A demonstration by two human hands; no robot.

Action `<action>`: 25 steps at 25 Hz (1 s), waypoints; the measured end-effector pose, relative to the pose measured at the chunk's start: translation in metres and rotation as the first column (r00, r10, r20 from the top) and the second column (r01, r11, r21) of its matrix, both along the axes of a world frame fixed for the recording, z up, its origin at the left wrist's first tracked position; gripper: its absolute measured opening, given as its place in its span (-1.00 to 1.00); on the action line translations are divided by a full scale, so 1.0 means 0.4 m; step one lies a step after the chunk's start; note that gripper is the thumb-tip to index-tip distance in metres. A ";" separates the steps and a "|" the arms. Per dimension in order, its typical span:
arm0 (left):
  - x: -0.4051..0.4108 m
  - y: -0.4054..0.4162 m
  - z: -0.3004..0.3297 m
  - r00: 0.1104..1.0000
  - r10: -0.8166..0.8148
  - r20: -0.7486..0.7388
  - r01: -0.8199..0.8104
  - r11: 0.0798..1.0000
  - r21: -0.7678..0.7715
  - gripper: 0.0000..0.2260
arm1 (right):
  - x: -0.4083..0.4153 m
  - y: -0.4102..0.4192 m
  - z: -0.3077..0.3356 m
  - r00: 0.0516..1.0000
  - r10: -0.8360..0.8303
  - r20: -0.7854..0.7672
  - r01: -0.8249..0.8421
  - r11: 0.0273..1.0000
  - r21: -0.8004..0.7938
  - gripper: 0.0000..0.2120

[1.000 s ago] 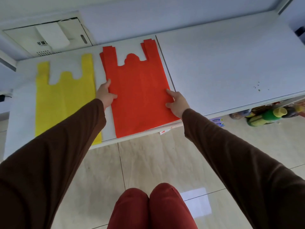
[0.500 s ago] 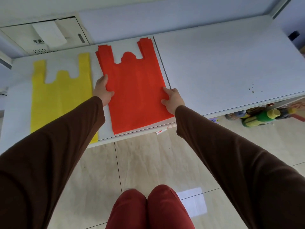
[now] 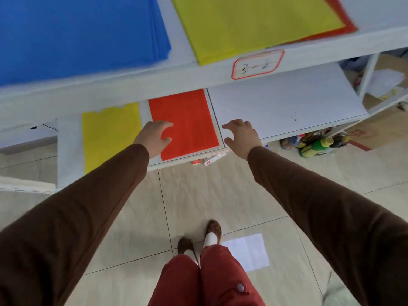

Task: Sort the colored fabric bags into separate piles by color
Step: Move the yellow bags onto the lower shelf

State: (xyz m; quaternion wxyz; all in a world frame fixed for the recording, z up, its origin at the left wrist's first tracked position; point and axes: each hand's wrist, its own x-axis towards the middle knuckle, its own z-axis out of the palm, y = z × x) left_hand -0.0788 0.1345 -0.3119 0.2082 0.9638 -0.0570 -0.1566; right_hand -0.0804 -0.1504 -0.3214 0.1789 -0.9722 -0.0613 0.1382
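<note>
While the left hand [image 3: 154,138] is kept flat on the red bag [image 3: 187,122], the right hand [image 3: 241,134] has been lifted off to 3 o'clock, fingers spread and empty. Yellow bag [image 3: 110,133] lies at 9 o'clock; an upper shelf [image 3: 132,85] with unsorted bags has come into view, so another pick is judged next.

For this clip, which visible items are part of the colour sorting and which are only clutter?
Part of the job: red bag under the left hand; yellow bag; upper-shelf blue stack and yellow stack.

Clutter: bottles on the floor, shelf label, paper sheet on the floor.
</note>
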 end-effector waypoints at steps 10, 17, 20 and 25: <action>-0.294 -0.134 0.488 0.947 -0.154 0.283 0.176 0.983 -0.053 -0.63 | -0.265 -0.094 0.464 0.943 0.002 0.333 -0.040 0.993 0.107 -0.61; -0.215 -0.224 0.662 0.889 -0.148 0.434 0.198 0.978 -0.073 -0.66 | -0.181 -0.174 0.654 0.868 -0.087 0.489 -0.048 0.965 0.257 -0.64; -0.114 -0.266 0.692 0.882 -0.139 0.451 0.189 0.980 -0.067 -0.65 | -0.070 -0.224 0.688 0.857 -0.111 0.503 -0.048 0.955 0.292 -0.64; 0.088 -0.335 0.702 0.905 -0.036 0.424 0.061 0.997 -0.046 -0.64 | 0.171 -0.292 0.698 0.895 -0.084 0.437 -0.034 0.966 0.255 -0.60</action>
